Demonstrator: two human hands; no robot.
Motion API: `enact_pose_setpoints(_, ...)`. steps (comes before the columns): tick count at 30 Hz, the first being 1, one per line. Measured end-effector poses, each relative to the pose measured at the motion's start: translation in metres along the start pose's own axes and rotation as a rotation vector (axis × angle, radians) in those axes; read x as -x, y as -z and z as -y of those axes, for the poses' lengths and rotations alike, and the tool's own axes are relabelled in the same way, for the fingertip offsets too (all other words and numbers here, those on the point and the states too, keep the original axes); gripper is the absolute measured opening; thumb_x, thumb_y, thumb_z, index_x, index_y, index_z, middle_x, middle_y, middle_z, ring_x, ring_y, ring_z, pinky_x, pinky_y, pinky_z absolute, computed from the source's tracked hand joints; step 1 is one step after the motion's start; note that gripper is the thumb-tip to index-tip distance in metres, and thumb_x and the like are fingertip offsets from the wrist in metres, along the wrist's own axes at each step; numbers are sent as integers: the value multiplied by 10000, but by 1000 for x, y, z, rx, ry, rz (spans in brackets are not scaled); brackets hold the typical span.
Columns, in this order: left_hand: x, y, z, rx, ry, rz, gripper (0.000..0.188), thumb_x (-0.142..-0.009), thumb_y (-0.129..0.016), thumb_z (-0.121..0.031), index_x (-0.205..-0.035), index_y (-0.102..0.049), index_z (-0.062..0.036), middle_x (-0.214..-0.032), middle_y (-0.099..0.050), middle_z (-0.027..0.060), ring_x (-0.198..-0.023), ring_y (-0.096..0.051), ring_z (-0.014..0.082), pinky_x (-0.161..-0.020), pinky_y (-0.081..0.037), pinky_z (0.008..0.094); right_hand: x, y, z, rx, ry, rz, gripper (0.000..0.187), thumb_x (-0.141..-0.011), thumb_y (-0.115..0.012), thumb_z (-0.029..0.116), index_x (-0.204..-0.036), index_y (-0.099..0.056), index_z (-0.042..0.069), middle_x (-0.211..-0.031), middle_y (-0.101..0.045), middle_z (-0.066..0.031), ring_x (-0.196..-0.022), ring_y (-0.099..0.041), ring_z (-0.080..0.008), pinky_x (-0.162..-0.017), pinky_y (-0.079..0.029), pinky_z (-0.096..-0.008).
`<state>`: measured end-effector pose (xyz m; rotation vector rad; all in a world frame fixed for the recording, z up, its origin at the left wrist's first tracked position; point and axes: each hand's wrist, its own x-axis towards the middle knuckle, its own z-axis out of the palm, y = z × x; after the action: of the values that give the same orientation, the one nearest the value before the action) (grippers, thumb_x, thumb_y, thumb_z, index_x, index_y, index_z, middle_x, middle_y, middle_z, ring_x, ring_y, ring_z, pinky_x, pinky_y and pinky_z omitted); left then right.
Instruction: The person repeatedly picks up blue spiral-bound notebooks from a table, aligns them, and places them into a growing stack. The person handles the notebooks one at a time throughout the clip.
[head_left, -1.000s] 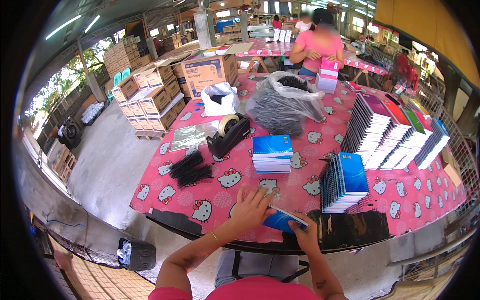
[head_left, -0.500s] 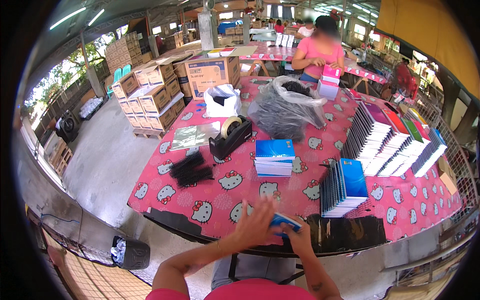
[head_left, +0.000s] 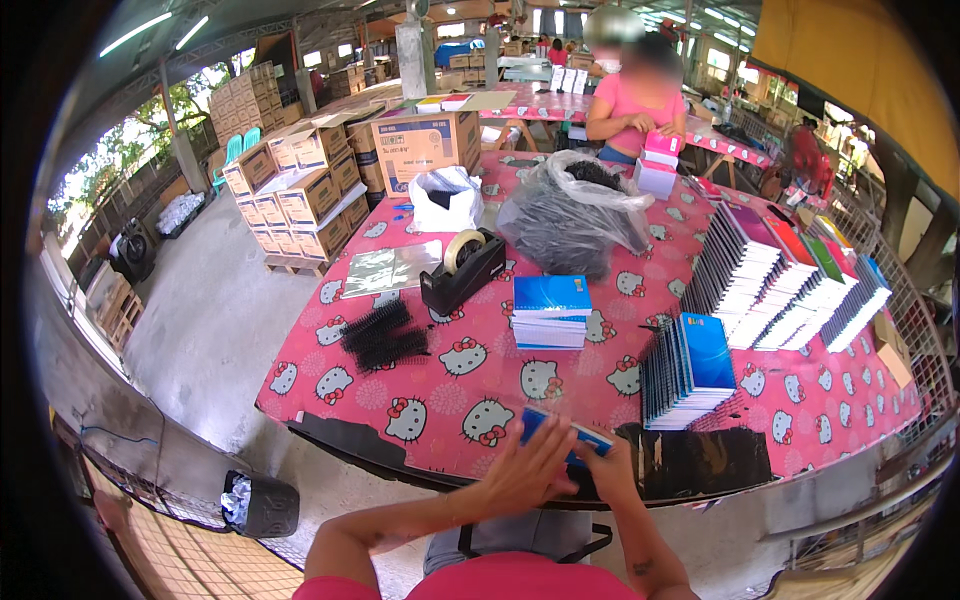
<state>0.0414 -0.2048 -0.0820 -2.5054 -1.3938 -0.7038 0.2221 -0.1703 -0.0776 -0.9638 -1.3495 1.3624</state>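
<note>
A small blue notebook (head_left: 533,417) is at the table's near edge, tilted, between my two hands. My left hand (head_left: 530,462) lies over it with the fingers stretched out and side by side, covering its middle. At its right end, my right hand (head_left: 610,468) grips it between thumb and fingers. Just beyond my hands sits a short stack of blue notebooks (head_left: 550,300). To the right stands a taller pile of blue spiral notebooks (head_left: 707,360). Black plastic binding coils (head_left: 385,338) lie in a heap on the left.
A black tape dispenser (head_left: 465,275), clear plastic sheets (head_left: 392,268), a white bag (head_left: 443,205) and a big plastic bag of black coils (head_left: 560,225) occupy the table. Spiral notebook rows (head_left: 740,270) line the right. A co-worker (head_left: 640,110) handles pink notebooks (head_left: 660,150) across the table.
My left hand has come down flatter onto the notebook and slightly right. More of the notebook's far left corner now shows. My right hand keeps its grip and has shifted slightly right.
</note>
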Motion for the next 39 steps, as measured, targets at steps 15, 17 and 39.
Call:
enact_pose_setpoints(15,-7,-13,-15,62,-40,57,859,-944,-463,-615,-1490,-352,39,-1569,-329,223,-1484,-271,353,-1151,-147,632,-11,11,-20,-4,46,-3,235,-922,-661,62,-1143,-677,-18,-938,-705,-35,-839,-601,-75,-730,-505,-257)
enact_pose_setpoints(17,-19,-17,-11,87,-41,23,852,-950,-475,-601,-1490,-347,45,-1569,-323,232,-1486,-264,363,-1149,-127,654,-14,16,-33,99,125,29,228,-907,-656,44,-1129,-679,-3,-922,-705,-42,-833,-604,-82,-729,-509,-266)
enact_pose_setpoints(39,-55,-3,29,161,-171,-63,261,-893,-688,-314,-1047,-681,-103,-1036,-684,56,-1134,-620,216,-1161,-234,619,-17,17,-38,197,110,193,152,-905,-656,25,-1055,-668,9,-822,-651,-36,-752,-545,-90,-701,-481,-285)
